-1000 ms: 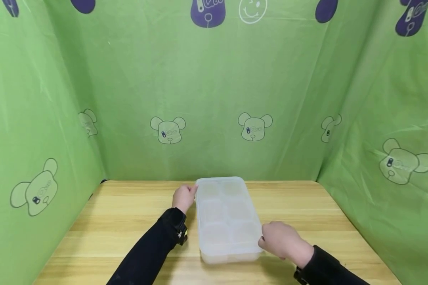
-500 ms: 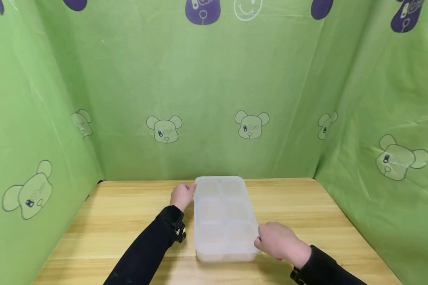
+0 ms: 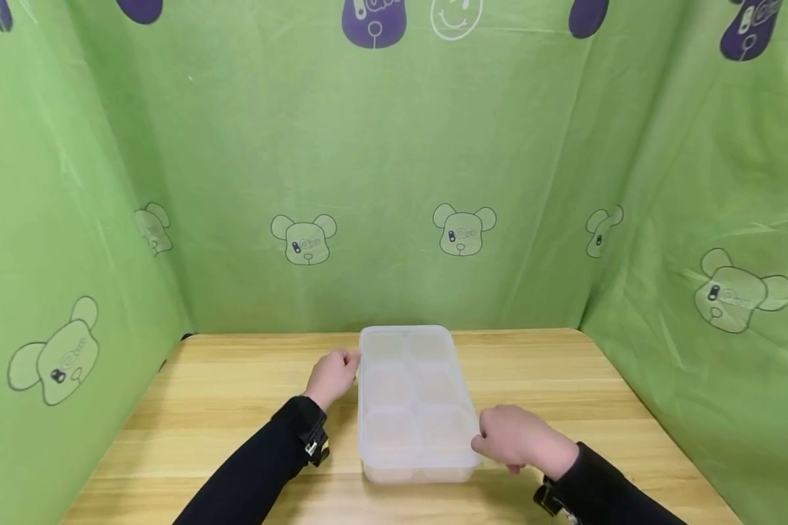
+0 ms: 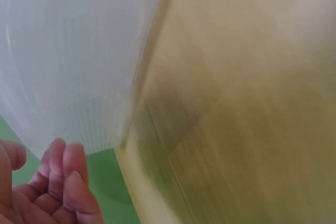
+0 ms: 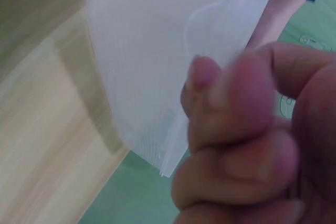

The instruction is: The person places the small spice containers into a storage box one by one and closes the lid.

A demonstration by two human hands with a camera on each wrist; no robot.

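Note:
A translucent white plastic storage box (image 3: pixel 414 474) with six-part pattern showing faintly through its frosted lid (image 3: pixel 415 397) rests on the wooden table. My left hand (image 3: pixel 333 377) is beside the far left side of the box. In the left wrist view its fingers (image 4: pixel 75 187) bend loosely, with the thumb apart and nothing between them. At the near right corner, my right hand (image 3: pixel 515 440) has its fingers curled and its thumb against them, pinching at the lid's edge. The exact contact is hidden behind the fingers in the right wrist view.
The wooden table (image 3: pixel 236 430) extends on both sides of the box. Green cloth (image 3: pixel 381 146) printed with bear heads hangs behind it and along both sides. Black sleeves (image 3: pixel 252 467) and wrist devices cover the forearms.
My left hand has drawn back slightly toward me and away from the far left corner of the lid. My right hand stays at the near right corner; the box looks still.

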